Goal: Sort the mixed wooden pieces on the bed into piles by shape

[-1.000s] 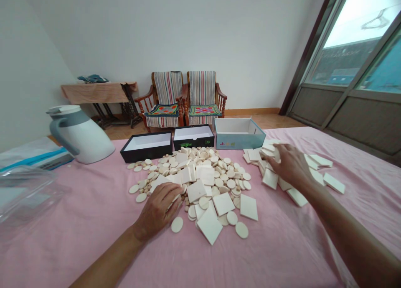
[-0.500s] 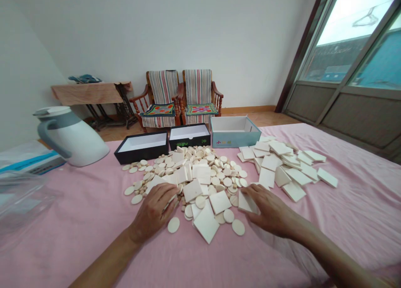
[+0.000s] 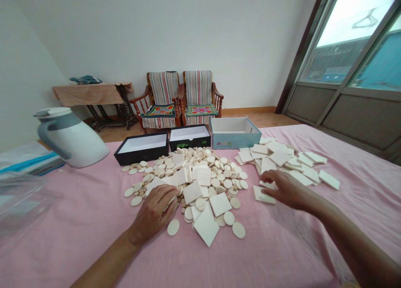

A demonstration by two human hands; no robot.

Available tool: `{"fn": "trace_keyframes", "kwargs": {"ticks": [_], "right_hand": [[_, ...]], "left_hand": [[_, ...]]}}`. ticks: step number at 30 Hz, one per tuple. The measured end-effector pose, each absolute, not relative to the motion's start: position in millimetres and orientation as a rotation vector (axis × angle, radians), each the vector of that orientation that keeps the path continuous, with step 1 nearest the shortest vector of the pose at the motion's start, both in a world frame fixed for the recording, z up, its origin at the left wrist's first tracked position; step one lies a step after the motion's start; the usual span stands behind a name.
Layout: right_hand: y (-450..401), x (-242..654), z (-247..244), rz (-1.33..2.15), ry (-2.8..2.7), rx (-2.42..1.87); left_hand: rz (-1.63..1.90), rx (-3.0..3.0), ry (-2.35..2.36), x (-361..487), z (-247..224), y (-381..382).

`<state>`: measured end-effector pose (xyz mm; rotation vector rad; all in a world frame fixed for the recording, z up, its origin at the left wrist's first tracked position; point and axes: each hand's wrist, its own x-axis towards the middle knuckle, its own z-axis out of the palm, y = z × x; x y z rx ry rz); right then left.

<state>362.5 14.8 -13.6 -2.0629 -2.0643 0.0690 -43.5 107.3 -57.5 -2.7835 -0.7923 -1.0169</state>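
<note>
Pink cloth [image 3: 175, 265] spreads across the lower half of the frame, and a heap of pale wooden discs and squares [image 3: 203, 177] covers its middle. My left hand [image 3: 155, 212] rests at the heap's lower left edge, fingers curled over; a pale edge shows by my thumb, but I cannot tell whether I am gripping that piece. My right hand [image 3: 286, 189], right of centre, has its thumb and fingers parted, released, over a square tile [image 3: 263, 197] lying flat on the cloth. Just beyond it, toward the right of the frame, is a loose pile of square tiles [image 3: 278, 157]. Behind the heap, across the centre, stand two black boxes [image 3: 142, 155] with white insides and a pale blue box [image 3: 236, 141]. At the left edge I have a white jug [image 3: 86, 141] with a grey handle
</note>
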Motion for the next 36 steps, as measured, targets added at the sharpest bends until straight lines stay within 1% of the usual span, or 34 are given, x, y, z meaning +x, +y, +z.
{"fn": "trace_keyframes", "kwargs": {"ticks": [2,7,13,15,20,22,24,29,32,36], "right_hand": [[3,348,-20,0.172,-2.171,-1.999],[-8,336,-31,0.097,-2.188,-2.02],[0,352,-33,0.002,-2.145,-2.036],[9,367,-25,-0.109,-2.055,-2.101],[41,413,5,-0.592,-1.658,-2.413],[55,418,11,-0.697,-1.569,-2.43],[69,411,11,-0.654,-1.635,-2.365],[112,374,-11,-0.235,-2.255,-2.05],[136,362,-22,-0.153,-2.461,-2.003],[152,363,-23,-0.13,-2.569,-2.043]], "left_hand": [[-1.015,-2.785,-0.788,-43,-57,107],[-1.001,-2.805,-0.791,-44,-56,106],[-1.013,-2.8,-0.79,-45,-56,106],[-1.02,-2.801,-0.792,-45,-56,106],[-1.016,-2.809,-0.807,-43,-56,106],[-1.02,-2.803,-0.815,-43,-56,106],[-1.024,-2.799,-0.824,-42,-56,107],[-1.033,-2.793,-0.822,-44,-57,107],[-1.026,-2.793,-0.826,-45,-56,106],[-1.01,-2.791,-0.847,-45,-56,105]]}}
